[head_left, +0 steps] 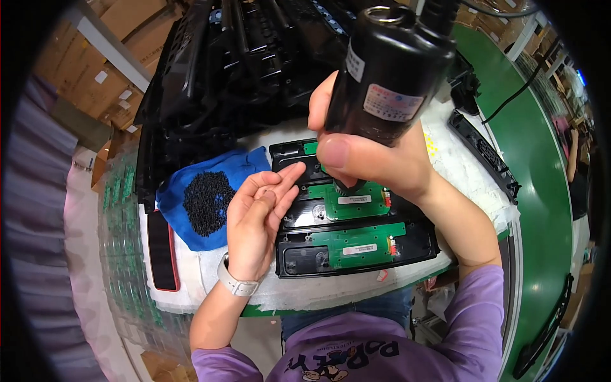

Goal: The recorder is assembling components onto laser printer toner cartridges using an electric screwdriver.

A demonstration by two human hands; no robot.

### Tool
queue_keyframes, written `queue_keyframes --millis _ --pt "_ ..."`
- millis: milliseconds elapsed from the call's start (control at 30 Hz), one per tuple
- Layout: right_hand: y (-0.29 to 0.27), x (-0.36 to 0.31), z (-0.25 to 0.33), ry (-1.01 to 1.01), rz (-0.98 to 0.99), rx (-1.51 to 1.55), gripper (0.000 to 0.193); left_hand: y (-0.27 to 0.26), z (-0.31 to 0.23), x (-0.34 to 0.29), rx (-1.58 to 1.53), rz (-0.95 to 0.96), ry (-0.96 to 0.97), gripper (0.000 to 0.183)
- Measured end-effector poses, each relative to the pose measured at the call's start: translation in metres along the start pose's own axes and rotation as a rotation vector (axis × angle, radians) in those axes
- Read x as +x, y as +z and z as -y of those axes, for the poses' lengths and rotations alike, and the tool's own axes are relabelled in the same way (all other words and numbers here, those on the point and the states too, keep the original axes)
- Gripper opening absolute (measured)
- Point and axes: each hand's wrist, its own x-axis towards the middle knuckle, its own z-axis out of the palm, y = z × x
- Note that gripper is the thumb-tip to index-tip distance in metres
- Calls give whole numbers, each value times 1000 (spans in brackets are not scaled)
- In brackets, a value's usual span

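Observation:
My right hand (391, 159) is wrapped round a black electric screwdriver (388, 76), held upright, its lower end pointing down at the black panels. My left hand (251, 223) is beside the panels' left part, thumb pressed to curled fingers; whatever it holds is too small to make out. Below the screwdriver lies a green circuit board (347, 202) in a black plastic panel. A nearer panel (299, 258) carries a similar green board (359, 248). Another panel farther back is partly covered by my hands. Left of them, small black screws (209, 202) are heaped on a blue cloth (245, 167).
A red-edged phone (163, 251) lies at the table's left. Large black plastic parts (223, 70) are stacked at the back. At right rests a long black part (487, 156). Clear trays with green boards (118, 210) stand left of the table; cardboard boxes (89, 70) are beyond.

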Motion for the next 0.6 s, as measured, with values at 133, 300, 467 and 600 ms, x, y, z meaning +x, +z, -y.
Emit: queue_keyframes --millis 133,300,467,600 --pt "1 2 -7 21 -36 -5 23 1 0 -1 -13 22 -26 14" --pt "-4 2 -14 29 -43 -2 19 -6 7 4 16 32 -37 19" --pt "-2 4 -11 34 14 47 16 -1 6 4 76 -86 -30 24" --pt "0 -1 -15 -45 28 -61 16 -12 6 3 5 64 -45 21"
